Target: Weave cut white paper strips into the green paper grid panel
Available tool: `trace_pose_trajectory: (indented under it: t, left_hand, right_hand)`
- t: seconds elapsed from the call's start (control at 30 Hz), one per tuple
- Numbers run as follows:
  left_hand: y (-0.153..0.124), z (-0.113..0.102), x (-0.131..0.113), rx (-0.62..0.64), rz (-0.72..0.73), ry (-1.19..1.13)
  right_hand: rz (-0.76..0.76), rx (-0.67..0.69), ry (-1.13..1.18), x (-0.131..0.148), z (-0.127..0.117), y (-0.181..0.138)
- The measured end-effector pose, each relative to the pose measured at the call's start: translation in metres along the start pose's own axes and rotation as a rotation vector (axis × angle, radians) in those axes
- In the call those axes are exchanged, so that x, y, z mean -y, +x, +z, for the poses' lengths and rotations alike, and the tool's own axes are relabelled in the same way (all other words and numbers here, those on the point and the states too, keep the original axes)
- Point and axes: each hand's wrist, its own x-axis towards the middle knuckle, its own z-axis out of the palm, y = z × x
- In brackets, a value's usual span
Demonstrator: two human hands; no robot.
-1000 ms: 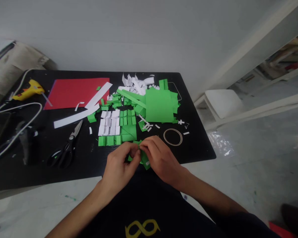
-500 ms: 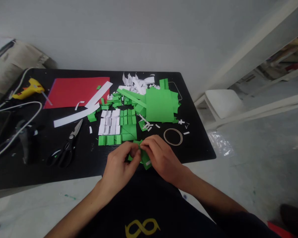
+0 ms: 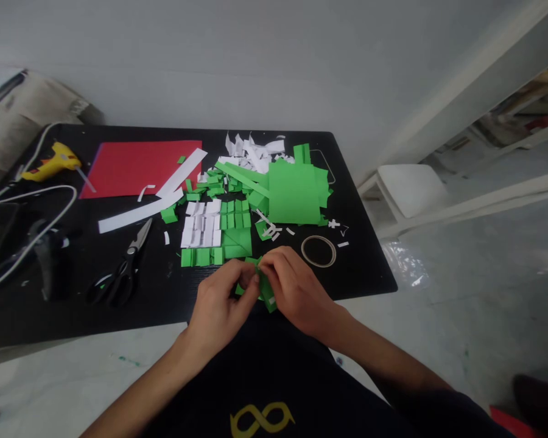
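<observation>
Close to my body at the table's front edge, my left hand (image 3: 226,295) and my right hand (image 3: 296,289) meet over a green paper piece (image 3: 268,296). Fingers and thumbs of both are pinched on it, and they hide much of its shape. A small white patch shows near its lower end. Just beyond my hands lies a green paper sheet (image 3: 237,243), with a folded white paper block (image 3: 201,225) and folded green strips (image 3: 201,257) beside it. Right of my hands is a roll of tape (image 3: 318,251), lying flat.
Black-handled scissors (image 3: 126,267) lie at the left on the black table (image 3: 173,304). Farther off are a yellow glue gun (image 3: 55,163) with a white cord, a red sheet (image 3: 137,170), white strips (image 3: 141,212), green square sheets (image 3: 295,193) and white scraps (image 3: 256,152). A white stool (image 3: 404,188) stands at the right.
My right hand has shifted slightly over the green paper piece, covering a bit more of it and its white patch. My left hand stays in nearly the same pinch.
</observation>
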Motion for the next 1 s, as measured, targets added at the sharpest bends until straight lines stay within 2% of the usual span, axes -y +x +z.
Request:
trace_pose_trajectory:
  t: [0.2,0.47,0.73,0.87,1.0]
  left_hand:
    - [0.0019,-0.0008,-0.0003,-0.004,-0.018,0.002]
    - [0.0008,0.0007,-0.0029,0.002,-0.067,0.048]
    - [0.0022,-0.0008,-0.0049,0.074,-0.098,0.090]
    - [0.0026,-0.0005,-0.0050,0.055,-0.098,0.089]
    - [0.0024,-0.0017,-0.0064,0.030,-0.096,0.069]
  right_hand:
    - [-0.014,-0.007,0.026,-0.0011,-0.0035,-0.0007]
    - [-0.097,0.033,-0.145,0.0034,-0.0047,-0.0021]
    - [-0.138,0.134,-0.299,0.0027,-0.0076,-0.0011]
    - [-0.133,0.103,-0.276,0.0016,-0.0070,-0.0005]
    - [-0.076,0.031,-0.160,-0.0004,-0.0053,-0.0004]
